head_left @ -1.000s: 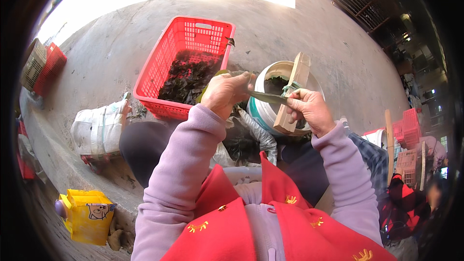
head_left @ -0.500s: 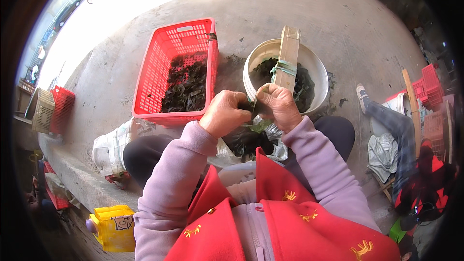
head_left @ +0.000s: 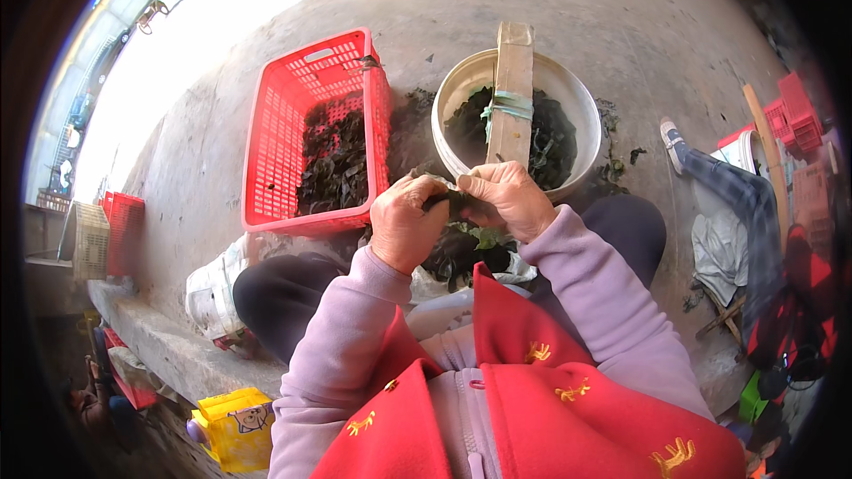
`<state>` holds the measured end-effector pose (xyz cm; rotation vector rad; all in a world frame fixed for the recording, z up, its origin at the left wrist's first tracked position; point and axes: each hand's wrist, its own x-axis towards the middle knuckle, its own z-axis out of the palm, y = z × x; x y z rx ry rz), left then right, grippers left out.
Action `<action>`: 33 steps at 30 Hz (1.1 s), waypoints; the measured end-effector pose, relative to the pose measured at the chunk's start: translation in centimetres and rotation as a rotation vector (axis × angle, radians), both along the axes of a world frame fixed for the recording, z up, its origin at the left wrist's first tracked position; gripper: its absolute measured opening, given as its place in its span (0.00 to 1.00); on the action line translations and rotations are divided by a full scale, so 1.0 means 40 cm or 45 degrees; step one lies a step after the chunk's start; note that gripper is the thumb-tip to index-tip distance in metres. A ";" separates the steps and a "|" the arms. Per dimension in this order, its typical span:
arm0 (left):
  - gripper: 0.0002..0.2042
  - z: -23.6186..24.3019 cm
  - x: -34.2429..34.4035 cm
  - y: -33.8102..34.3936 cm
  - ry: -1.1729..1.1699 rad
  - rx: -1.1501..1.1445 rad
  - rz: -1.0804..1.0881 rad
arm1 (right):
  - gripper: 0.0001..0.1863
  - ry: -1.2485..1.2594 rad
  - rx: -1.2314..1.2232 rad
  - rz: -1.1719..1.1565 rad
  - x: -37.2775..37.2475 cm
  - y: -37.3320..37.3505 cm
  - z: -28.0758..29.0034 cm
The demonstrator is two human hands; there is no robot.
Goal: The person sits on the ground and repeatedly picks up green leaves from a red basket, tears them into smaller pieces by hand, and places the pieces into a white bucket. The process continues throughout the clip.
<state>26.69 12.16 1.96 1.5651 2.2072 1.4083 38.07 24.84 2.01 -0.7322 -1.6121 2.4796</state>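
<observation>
My left hand (head_left: 406,223) and my right hand (head_left: 513,200) meet above my lap, fingers pinched. Between them is a dark green, limp, leafy piece that looks like seaweed (head_left: 458,199), partly hidden by the fingers. More of the dark seaweed (head_left: 453,259) lies in a pale plastic bag (head_left: 429,288) between my legs, just below the hands. Ahead on the left, a red slatted crate (head_left: 380,124) has dark seaweed (head_left: 335,164) over its bottom. A white round bucket (head_left: 586,129) ahead on the right also contains dark seaweed (head_left: 552,137).
A wooden board (head_left: 515,62) tied with green cord (head_left: 510,105) lies across the bucket. A white sack (head_left: 217,288) and a yellow container (head_left: 235,430) stand at my left. Another person's leg (head_left: 723,177) stretches in from the right, near a pale sack (head_left: 719,253). Seaweed scraps (head_left: 612,164) litter the concrete.
The whole view has shifted slightly. My hands are still together, but the fingers have turned on the seaweed, and my right thumb now points toward the left hand.
</observation>
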 end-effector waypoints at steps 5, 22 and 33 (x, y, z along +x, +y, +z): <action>0.09 -0.024 -0.001 0.004 -0.563 0.002 -0.031 | 0.10 -0.038 0.159 0.120 -0.003 -0.006 0.006; 0.06 -0.011 -0.051 -0.022 -1.915 0.052 -0.491 | 0.09 0.406 -0.847 0.219 0.017 -0.065 -0.049; 0.05 0.009 -0.013 -0.021 -0.815 -0.036 -0.180 | 0.06 0.223 -0.555 0.060 0.033 -0.011 -0.001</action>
